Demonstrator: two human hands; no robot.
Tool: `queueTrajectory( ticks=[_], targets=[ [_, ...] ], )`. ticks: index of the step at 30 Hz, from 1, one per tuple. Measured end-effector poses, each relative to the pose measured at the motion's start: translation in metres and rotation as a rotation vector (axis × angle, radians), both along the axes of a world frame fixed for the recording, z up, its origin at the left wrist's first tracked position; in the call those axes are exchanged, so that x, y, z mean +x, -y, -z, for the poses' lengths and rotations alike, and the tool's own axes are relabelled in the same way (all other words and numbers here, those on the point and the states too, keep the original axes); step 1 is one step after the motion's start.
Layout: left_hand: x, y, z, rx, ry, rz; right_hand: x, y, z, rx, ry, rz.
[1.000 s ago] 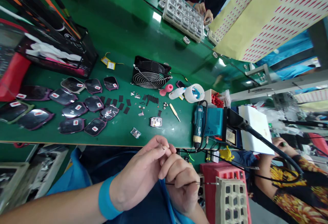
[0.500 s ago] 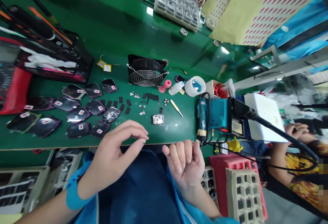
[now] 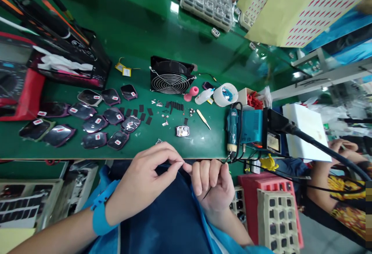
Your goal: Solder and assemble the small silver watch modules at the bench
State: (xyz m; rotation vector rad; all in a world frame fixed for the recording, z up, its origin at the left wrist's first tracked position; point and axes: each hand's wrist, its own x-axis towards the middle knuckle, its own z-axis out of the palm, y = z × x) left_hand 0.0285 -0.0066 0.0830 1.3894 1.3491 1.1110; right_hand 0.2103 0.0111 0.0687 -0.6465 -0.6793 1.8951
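My left hand point(image 3: 154, 174), with a blue wrist strap point(image 3: 101, 215), has its thumb and forefinger pressed together at the tip of my right little finger. Anything in that pinch is too small to make out. My right hand point(image 3: 213, 184) is palm up, with curled fingers around a thin dark pointed tool point(image 3: 207, 193) whose kind I cannot tell. Both hands are just over the table's front edge. Beyond them lies a small open white-rimmed device housing point(image 3: 182, 131). Near it are black pads point(image 3: 176, 105), tiny metal parts point(image 3: 165, 123) and a pale-handled pointed tool point(image 3: 203, 119).
Several dark glossy panels with labels point(image 3: 95, 124) lie at left. A black fan point(image 3: 171, 76), white tub point(image 3: 225, 94) and squeeze bottle point(image 3: 204, 96) stand behind. An electric screwdriver point(image 3: 232, 126) and teal power unit point(image 3: 251, 126) are at right. Other people's hands point(image 3: 343, 149) show nearby.
My left hand has moved right, its fingertips closing together and meeting my right little finger. The thin dark tool in my right hand now shows more clearly. The view has shifted slightly.
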Motion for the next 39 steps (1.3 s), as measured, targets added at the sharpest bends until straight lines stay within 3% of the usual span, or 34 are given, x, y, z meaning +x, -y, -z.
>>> queueTrajectory(
  ticks=[8, 14, 20, 27, 33, 36, 39],
  targets=[
    [0.004, 0.002, -0.001, 0.084, -0.139, -0.075, 0.001, 0.002, -0.001, 0.167, 0.112, 0.006],
    [0.006, 0.001, -0.001, 0.069, -0.152, -0.062, 0.000, 0.000, -0.002, 0.067, 0.087, 0.015],
    [0.004, 0.002, 0.000, 0.032, -0.144, -0.038, -0.001, -0.001, -0.003, 0.068, 0.106, 0.007],
    [0.001, 0.004, 0.001, 0.102, -0.190, -0.041, 0.003, 0.003, 0.002, 0.244, 0.190, 0.019],
    [0.001, 0.004, 0.007, 0.219, -0.396, -0.013, 0.005, 0.004, 0.004, 0.405, 0.315, -0.009],
    [0.004, 0.005, 0.011, 0.219, -0.375, -0.032, 0.003, 0.003, 0.005, 0.339, 0.265, 0.023],
    [0.008, 0.006, 0.011, 0.181, -0.283, -0.044, 0.001, 0.000, 0.005, 0.160, 0.148, 0.050]
  ],
)
